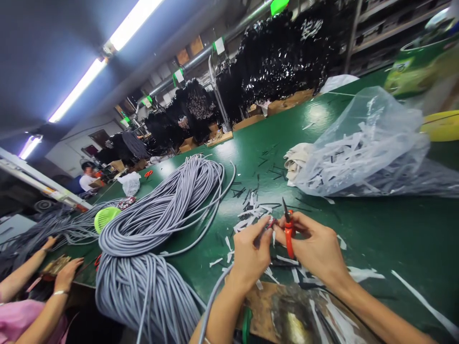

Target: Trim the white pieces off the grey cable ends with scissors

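Note:
My left hand [253, 251] is closed in a pinch on the end of a grey cable [214, 294], which runs up beside my left forearm. Small reddish and dark wire ends [272, 223] show at its fingertips. In my right hand [317, 243] is a pair of small scissors [289, 234] with red handles, blades pointing up. The thumb and fingers of that hand meet close to the wire ends; whether they also grip them is hard to make out. Below both hands lie white scraps [251, 212] and short black offcuts.
Large coils of grey cable [161, 210] lie to the left on the green table [394, 229]. A clear plastic bag [369, 148] of white strips stands at the right. A stained wooden board [263, 306] is at the near edge. A co-worker's hands [66, 274] are at the far left.

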`<state>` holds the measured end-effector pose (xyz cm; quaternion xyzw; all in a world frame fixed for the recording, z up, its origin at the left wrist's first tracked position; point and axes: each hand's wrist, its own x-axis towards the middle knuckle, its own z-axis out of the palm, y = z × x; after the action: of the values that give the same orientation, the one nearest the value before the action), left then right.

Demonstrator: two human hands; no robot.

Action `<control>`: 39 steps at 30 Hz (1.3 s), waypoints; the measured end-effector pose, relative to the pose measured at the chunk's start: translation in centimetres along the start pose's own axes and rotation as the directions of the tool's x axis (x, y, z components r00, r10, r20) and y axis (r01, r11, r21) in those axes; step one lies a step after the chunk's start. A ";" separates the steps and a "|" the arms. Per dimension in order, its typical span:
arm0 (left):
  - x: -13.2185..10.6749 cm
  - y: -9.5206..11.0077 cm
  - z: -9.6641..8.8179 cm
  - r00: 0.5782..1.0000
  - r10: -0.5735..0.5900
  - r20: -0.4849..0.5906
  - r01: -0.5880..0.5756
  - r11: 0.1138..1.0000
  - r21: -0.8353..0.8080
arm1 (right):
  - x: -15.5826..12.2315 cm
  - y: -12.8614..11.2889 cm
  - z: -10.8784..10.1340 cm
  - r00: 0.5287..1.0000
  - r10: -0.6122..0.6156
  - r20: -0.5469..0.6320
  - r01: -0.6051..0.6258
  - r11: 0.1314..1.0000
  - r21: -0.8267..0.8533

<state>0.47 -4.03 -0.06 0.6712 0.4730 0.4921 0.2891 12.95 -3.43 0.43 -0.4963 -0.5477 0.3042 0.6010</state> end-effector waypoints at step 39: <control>-0.2 -0.7 -2.1 0.963 0.234 -0.135 -0.233 0.972 0.018 | -0.5 0.7 -0.1 0.911 -0.214 0.352 0.377 0.779 -0.501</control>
<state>-1.72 -4.14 -0.02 0.6873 0.4097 0.5670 0.1954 13.06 -3.71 -0.43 -0.5095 -0.7620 0.0974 0.3876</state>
